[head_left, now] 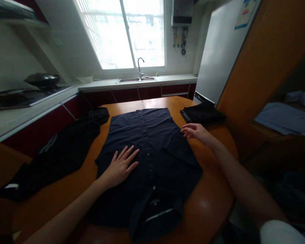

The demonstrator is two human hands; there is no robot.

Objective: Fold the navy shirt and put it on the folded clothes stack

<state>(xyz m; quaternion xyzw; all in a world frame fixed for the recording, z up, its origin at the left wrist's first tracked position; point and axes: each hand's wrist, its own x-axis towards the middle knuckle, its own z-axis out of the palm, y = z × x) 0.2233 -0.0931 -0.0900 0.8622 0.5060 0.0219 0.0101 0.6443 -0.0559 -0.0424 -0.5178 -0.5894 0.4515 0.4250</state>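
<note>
Navy button-up shirt (147,152) spread front-up on orange table (210,203), mid-fold; left hand (120,166) flat, open, pinning; right hand (197,131) open, fingertips at sleeve edge. Next, likely: pinch sleeve, fold inward.

The light comes from the big, bright window (124,34) at the back, which is overexposed to almost pure white. The room in front stays dim. The round orange wooden table (208,203) shows a soft glare patch near its front edge. The dark navy buttoned shirt (152,149) loses detail in shadow. The edges bend strongly, and the corners look blurred.
</note>
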